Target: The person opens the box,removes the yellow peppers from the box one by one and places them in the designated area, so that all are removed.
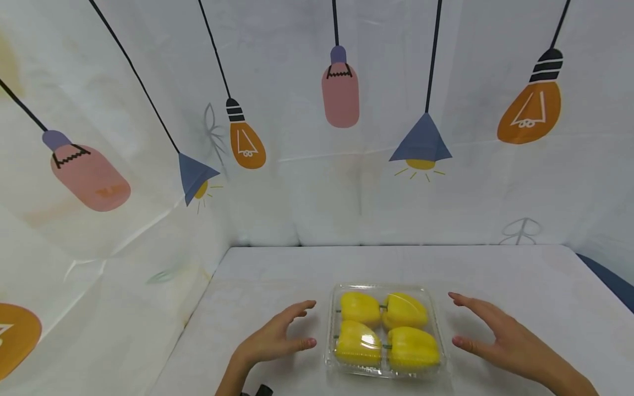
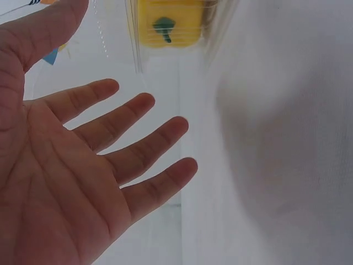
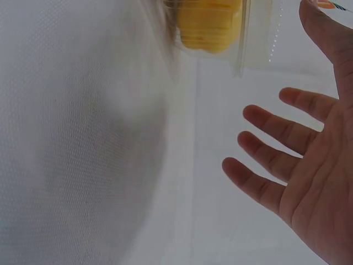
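A clear plastic clamshell box (image 1: 386, 371) with yellow bell peppers (image 1: 413, 347) inside lies on the white table; its lid appears to be down over them. To the left of the box, my left hand (image 1: 277, 336) is held with fingers spread, apart from its side. On the opposite side my right hand (image 1: 510, 341) faces it, fingers likewise extended and not touching. In the left wrist view a green stem shows on one yellow pepper (image 2: 171, 22) through the plastic. The right wrist view shows the right palm (image 3: 325, 193) beside the box, with another pepper (image 3: 209, 25) behind the clear wall.
The white table (image 1: 277, 269) runs back to a white sheet (image 1: 307, 198) printed with hanging lamps, which also closes off the left side. A small black object (image 1: 264, 390) sits by the left wrist at the bottom edge.
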### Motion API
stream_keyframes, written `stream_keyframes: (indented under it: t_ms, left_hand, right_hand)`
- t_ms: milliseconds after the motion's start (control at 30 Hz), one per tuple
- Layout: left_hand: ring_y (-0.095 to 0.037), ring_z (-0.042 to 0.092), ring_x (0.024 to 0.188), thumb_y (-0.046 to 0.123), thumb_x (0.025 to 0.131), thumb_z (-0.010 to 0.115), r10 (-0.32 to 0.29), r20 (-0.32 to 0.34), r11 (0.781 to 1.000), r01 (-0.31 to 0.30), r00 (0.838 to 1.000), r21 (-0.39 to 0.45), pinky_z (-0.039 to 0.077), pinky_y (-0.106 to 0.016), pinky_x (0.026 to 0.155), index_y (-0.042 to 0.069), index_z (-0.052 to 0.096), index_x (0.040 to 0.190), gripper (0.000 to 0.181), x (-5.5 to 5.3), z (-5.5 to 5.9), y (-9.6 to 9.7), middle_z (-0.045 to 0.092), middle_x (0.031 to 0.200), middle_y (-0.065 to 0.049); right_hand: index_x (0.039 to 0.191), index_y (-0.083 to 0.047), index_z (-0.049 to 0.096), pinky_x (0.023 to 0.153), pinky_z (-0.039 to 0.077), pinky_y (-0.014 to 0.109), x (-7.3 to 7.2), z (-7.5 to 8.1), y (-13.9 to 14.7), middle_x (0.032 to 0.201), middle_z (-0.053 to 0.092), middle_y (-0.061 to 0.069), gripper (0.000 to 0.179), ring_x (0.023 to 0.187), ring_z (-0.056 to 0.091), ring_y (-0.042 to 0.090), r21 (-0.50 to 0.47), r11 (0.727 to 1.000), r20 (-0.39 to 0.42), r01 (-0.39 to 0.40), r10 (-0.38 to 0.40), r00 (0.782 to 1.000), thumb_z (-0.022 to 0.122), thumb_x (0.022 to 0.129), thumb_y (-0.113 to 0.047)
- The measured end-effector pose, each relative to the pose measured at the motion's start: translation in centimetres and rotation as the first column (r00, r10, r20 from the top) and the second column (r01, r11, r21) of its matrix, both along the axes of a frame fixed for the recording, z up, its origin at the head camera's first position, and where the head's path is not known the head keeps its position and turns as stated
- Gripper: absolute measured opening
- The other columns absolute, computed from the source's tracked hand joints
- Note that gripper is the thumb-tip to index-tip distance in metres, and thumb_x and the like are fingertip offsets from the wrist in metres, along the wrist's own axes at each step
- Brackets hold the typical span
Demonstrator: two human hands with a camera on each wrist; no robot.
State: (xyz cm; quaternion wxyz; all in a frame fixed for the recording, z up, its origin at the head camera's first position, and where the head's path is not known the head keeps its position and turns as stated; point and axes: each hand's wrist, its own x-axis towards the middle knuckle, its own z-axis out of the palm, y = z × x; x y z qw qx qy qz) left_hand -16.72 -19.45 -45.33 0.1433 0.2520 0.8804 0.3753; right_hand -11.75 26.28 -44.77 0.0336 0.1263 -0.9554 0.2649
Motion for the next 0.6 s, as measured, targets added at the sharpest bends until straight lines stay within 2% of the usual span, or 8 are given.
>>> stream_keyframes:
  t_ms: [133, 367, 467, 600]
  left_hand:
    - [-0.025, 0.049, 0.122, 0.04, 0.086, 0.067, -0.061, 0.024, 0.998, 0.06, 0.998, 0.029, 0.039, -0.054, 0.097, 0.019, 0.038, 0.142, 0.066, -0.04, 0.01, 0.17, 0.045, 0.141, 0.0]
    - [-0.024, 0.053, 0.118, 0.037, 0.083, 0.071, -0.103, 0.07, 0.994, 0.1, 0.992, 0.048, 0.042, -0.051, 0.094, 0.018, 0.044, 0.135, 0.061, -0.19, -0.01, 0.42, 0.05, 0.135, -0.001]
    - [-0.024, 0.053, 0.117, 0.034, 0.08, 0.075, -0.126, 0.098, 0.99, 0.119, 0.987, 0.074, 0.043, -0.049, 0.094, 0.019, 0.045, 0.133, 0.062, -0.17, -0.08, 0.5, 0.05, 0.134, 0.0]
    - [-0.024, 0.054, 0.116, 0.031, 0.078, 0.077, -0.163, 0.121, 0.983, 0.15, 0.979, 0.109, 0.044, -0.046, 0.092, 0.021, 0.046, 0.132, 0.063, -0.11, -0.18, 0.6, 0.051, 0.133, 0.0]
  right_hand:
    - [0.141, -0.027, 0.039, 0.078, 0.045, 0.063, 0.32, 0.15, -0.33, 0.132, 0.053, 0.003, 0.079, 0.116, 0.05, 0.035, -0.022, 0.999, 0.019, -0.043, 0.044, 0.999, 0.069, 0.075, -0.058]
    - [0.142, -0.028, 0.036, 0.074, 0.053, 0.04, 0.67, 0.1, -0.67, 0.121, 0.058, -0.004, 0.08, 0.102, 0.057, 0.021, -0.028, 0.99, 0.111, -0.138, 0.141, 0.984, 0.07, 0.075, -0.057]
    - [0.143, -0.027, 0.036, 0.073, 0.053, 0.043, 0.64, -0.1, -0.76, 0.116, 0.06, -0.005, 0.079, 0.1, 0.057, 0.018, -0.041, 0.984, 0.149, -0.174, 0.178, 0.973, 0.07, 0.077, -0.055]
    - [0.142, -0.031, 0.035, 0.072, 0.051, 0.052, 0.64, -0.35, -0.96, 0.115, 0.06, -0.005, 0.078, 0.098, 0.056, 0.019, -0.08, 0.978, 0.208, -0.194, 0.207, 0.956, 0.071, 0.077, -0.053]
